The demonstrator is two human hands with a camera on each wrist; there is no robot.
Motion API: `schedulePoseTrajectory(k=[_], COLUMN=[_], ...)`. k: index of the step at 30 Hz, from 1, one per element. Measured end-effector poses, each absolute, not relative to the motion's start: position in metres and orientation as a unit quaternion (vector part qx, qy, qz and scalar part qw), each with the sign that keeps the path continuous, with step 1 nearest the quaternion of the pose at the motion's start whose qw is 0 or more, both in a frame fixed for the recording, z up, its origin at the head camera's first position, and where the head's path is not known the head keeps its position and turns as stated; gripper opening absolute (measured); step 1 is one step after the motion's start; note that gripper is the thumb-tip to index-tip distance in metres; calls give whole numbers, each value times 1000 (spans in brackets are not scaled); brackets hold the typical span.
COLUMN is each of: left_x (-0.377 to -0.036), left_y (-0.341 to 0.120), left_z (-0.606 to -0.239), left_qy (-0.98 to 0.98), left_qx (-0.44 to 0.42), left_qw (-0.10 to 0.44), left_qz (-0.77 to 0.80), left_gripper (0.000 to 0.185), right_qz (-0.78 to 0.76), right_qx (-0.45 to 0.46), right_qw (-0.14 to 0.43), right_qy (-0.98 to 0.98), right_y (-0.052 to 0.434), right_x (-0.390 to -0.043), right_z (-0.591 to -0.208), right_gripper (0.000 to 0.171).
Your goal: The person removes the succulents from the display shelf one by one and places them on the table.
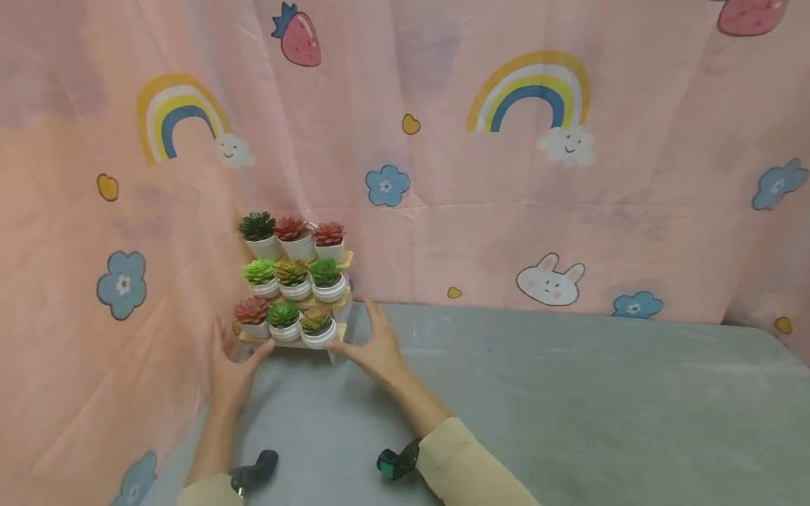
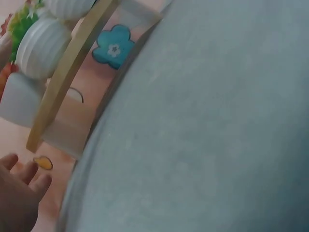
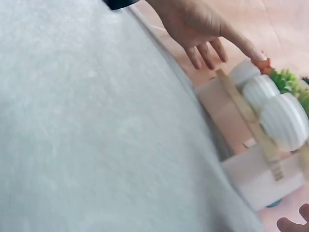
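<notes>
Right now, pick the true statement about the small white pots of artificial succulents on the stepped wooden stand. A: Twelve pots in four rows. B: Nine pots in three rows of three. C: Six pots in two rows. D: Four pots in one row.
B: the head view shows the stepped wooden stand carrying three tiers of three white pots, with the left hand and right hand at its two sides.

Both forearms are reaching forward toward the stepped plant stand [image 1: 297,302]. The left hand [image 1: 230,362] is flanking the stand's lower left corner, fingers straight, thumb touching the bottom step. The right hand [image 1: 373,348] is spreading open at its lower right corner, fingertips against the side.
</notes>
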State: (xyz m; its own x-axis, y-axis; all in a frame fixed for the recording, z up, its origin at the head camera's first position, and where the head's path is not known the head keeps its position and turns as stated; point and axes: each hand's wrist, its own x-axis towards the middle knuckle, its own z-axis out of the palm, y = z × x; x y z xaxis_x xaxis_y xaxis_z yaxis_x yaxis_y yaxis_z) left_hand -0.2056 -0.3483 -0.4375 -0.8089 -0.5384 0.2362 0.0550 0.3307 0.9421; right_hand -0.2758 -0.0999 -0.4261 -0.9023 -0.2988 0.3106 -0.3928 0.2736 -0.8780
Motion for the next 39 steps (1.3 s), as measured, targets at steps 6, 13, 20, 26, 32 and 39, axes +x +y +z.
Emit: schedulePoseTrajectory(k=[6, 13, 20, 26, 32, 39], left_x=[-212, -223, -228, -239, -240, -242], left_y=[-358, -356, -357, -369, -380, -384], left_z=[-449, -457, -450, -448, -452, -458], left_qy=[-762, -764, -768, -801, -803, -805], left_qx=[127, 105, 95, 71, 81, 105], left_qw=[215, 187, 169, 124, 105, 135], left_qz=[-598, -608, -610, -581, -581, -568], left_gripper=[117, 111, 109, 102, 98, 96], right_qz=[619, 673, 668, 651, 623, 644], right_qx=[209, 187, 190, 208, 219, 191], right_qw=[21, 13, 10, -5, -15, -16], right_qy=[-756, -715, -720, -730, -751, -740], right_y=[-120, -132, -132, -133, -137, -146], right_x=[-276, -280, -284, -285, -283, -291], right_z=[-450, -456, -460, -466, -467, -468], right_gripper=[106, 98, 91, 85, 88, 74])
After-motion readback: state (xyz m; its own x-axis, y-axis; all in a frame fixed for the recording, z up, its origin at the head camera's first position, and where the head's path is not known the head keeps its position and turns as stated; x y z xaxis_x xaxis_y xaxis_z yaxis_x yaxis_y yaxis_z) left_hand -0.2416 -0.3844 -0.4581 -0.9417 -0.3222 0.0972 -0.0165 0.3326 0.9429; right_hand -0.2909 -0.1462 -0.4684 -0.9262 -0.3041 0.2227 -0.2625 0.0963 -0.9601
